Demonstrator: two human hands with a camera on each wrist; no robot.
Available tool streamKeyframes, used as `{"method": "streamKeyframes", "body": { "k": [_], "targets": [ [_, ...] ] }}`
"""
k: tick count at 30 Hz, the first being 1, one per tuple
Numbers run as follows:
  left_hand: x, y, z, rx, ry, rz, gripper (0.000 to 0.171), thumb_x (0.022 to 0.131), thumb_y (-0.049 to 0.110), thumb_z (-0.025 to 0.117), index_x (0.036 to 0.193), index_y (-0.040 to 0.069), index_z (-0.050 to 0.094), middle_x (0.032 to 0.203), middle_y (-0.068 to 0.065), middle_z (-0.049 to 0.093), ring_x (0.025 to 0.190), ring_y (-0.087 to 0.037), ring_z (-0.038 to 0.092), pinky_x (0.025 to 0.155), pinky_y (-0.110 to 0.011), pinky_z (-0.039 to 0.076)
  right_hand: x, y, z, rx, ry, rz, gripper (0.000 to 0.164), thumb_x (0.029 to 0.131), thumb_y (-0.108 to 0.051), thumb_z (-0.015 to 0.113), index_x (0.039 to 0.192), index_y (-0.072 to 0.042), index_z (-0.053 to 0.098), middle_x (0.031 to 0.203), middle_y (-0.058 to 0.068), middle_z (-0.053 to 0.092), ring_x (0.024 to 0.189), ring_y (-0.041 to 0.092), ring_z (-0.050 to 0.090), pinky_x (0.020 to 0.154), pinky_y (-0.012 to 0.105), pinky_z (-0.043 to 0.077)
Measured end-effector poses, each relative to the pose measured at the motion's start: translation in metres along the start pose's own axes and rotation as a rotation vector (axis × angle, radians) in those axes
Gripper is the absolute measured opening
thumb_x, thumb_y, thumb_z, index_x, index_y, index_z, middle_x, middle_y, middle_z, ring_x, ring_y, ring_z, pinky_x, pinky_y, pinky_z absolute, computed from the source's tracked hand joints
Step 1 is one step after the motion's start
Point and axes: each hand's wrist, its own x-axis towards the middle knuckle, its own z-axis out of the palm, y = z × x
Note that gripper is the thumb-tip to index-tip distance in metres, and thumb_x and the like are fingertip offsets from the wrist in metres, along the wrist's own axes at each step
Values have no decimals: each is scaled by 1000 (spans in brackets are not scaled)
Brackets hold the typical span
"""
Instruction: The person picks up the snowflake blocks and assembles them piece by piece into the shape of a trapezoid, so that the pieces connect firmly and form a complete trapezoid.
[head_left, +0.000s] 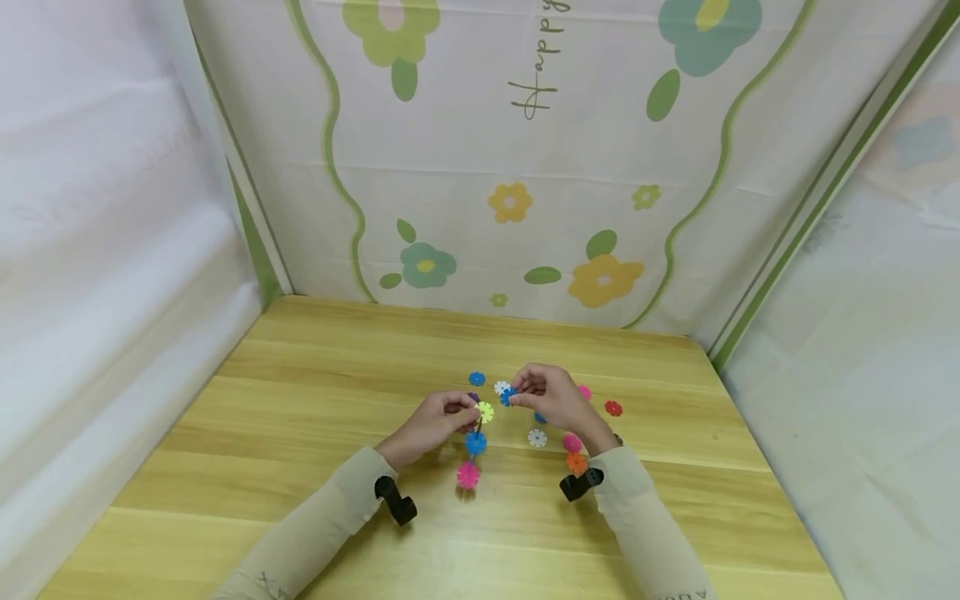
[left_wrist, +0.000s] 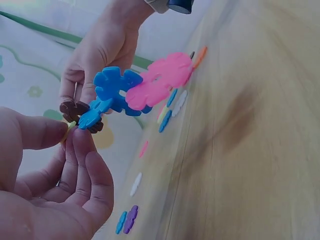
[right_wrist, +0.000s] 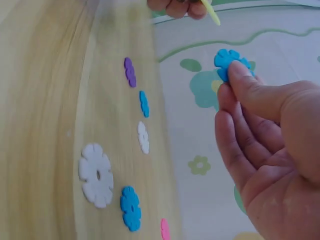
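Note:
My left hand [head_left: 431, 427] pinches a yellow snowflake disc [head_left: 486, 412] between thumb and fingers. From it hangs a linked chain: a dark brown disc [left_wrist: 74, 108], blue discs [head_left: 476, 442] and a pink disc [head_left: 468, 476] at the free end, held above the table. To the right, my right hand [head_left: 552, 398] grips a single blue snowflake disc [right_wrist: 231, 59] between thumb and forefinger. That disc is apart from the chain, a short gap from the yellow one. The yellow disc's edge is partly covered by the left fingertips.
Loose discs lie on the wooden table [head_left: 247, 433]: white [head_left: 537, 437], blue [head_left: 477, 378], purple [right_wrist: 130, 72], red [head_left: 614, 408], pink [head_left: 572, 442] and orange [head_left: 576, 463]. White fabric walls [head_left: 450, 150] with printed flowers stand at the back and sides.

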Motion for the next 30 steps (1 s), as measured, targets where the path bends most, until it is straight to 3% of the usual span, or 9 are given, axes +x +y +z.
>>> {"method": "streamKeyframes", "body": {
  "k": [4, 10, 22, 30],
  "targets": [
    [1, 1, 3, -11, -14, 19, 24, 109, 22, 62, 116, 1, 70, 107, -9, 73, 95, -13, 69, 89, -31, 61, -5, -2, 4, 101, 39, -17, 11, 96, -11, 78, 104, -11, 71, 98, 9, 74, 90, 31, 73, 81, 49, 63],
    [-2, 2, 5, -14, -23, 35, 20, 109, 19, 61, 113, 2, 70, 102, -5, 72, 93, -14, 68, 89, -33, 60, -8, -2, 14, 167, 52, -64, 9, 97, -12, 77, 102, -11, 71, 98, 9, 74, 94, 50, 70, 82, 53, 62],
    [0, 6, 5, -24, -26, 29, 19, 109, 20, 62, 112, 2, 69, 102, -6, 72, 93, -15, 68, 89, -33, 61, -8, 3, 22, 243, 64, -117, 9, 98, -16, 76, 103, -10, 70, 99, 10, 73, 94, 52, 69, 79, 49, 63],
    [0, 4, 10, -46, 1, 64, 18, 107, 13, 64, 110, -3, 71, 101, -9, 74, 89, -13, 71, 90, -39, 63, -7, 3, 29, 259, 120, -172, 5, 96, -4, 76, 96, -4, 71, 93, 15, 78, 87, 47, 73, 78, 55, 63]
  ]
}}
